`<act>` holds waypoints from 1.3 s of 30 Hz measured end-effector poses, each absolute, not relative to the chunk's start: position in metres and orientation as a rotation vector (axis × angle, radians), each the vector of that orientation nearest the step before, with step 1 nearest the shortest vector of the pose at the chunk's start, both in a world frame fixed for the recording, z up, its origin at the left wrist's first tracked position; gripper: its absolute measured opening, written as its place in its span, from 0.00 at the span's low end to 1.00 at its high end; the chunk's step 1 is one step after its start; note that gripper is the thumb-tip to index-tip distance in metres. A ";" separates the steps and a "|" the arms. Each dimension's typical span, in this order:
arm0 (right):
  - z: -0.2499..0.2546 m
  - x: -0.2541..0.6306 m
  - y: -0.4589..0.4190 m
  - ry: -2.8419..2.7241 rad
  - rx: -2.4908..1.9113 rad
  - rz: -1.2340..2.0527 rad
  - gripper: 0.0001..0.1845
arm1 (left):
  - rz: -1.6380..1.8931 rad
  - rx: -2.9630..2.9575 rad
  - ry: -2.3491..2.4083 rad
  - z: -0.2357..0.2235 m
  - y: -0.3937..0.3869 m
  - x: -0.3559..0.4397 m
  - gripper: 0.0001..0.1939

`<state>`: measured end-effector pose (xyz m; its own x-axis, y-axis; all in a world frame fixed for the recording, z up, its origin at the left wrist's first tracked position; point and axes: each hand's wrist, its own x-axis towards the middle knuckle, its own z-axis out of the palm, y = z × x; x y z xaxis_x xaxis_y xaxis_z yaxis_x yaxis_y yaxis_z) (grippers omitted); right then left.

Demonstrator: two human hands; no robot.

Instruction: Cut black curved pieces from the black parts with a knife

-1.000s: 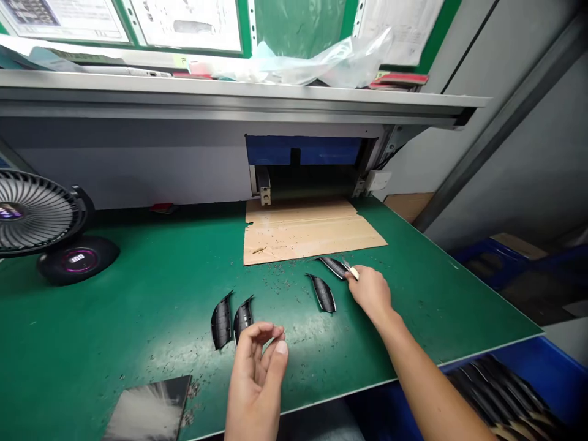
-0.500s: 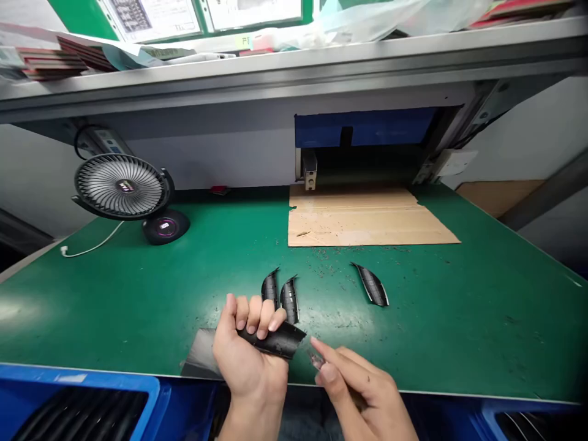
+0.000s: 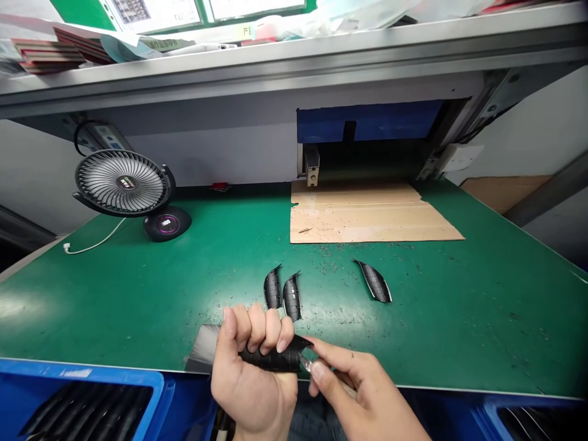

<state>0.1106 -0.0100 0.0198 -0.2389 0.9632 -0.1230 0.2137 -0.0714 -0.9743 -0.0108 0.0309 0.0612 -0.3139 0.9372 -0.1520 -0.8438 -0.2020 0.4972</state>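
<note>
My left hand (image 3: pixel 252 373) is closed around a curved black plastic part (image 3: pixel 275 358) at the table's near edge. My right hand (image 3: pixel 353 392) pinches a small blade tool (image 3: pixel 307 365) whose tip touches the right end of that part. Two more black curved parts (image 3: pixel 282 291) lie side by side just beyond my left hand. A third part (image 3: pixel 374 282) lies alone to the right. A grey sanding block (image 3: pixel 202 352) sits on the table behind my left hand, partly hidden.
A cardboard sheet (image 3: pixel 367 214) lies at the back under a blue-topped opening. A small desk fan (image 3: pixel 122 184) with a cable stands at the back left. Blue bins (image 3: pixel 78 404) with black parts sit below the table's front edge. Small shavings dot the green mat (image 3: pixel 459 306).
My right hand picked a part from the far right and passed it to my left hand at the near edge. The blade tip now touches the part. The view shifted left.
</note>
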 end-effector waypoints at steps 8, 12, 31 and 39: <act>0.026 0.108 -0.009 -1.759 -1.342 1.028 0.17 | 1.818 0.159 0.638 0.062 0.030 -0.008 0.23; 0.019 0.110 -0.012 -1.915 -1.408 0.784 0.21 | 1.818 0.117 0.655 0.061 0.032 -0.006 0.23; -0.007 0.134 -0.001 -1.398 -1.551 0.759 0.11 | 1.539 0.681 1.053 0.023 0.037 -0.013 0.25; -0.031 0.182 0.015 -1.440 -2.238 0.297 0.26 | 0.868 2.136 1.917 -0.024 0.055 -0.092 0.22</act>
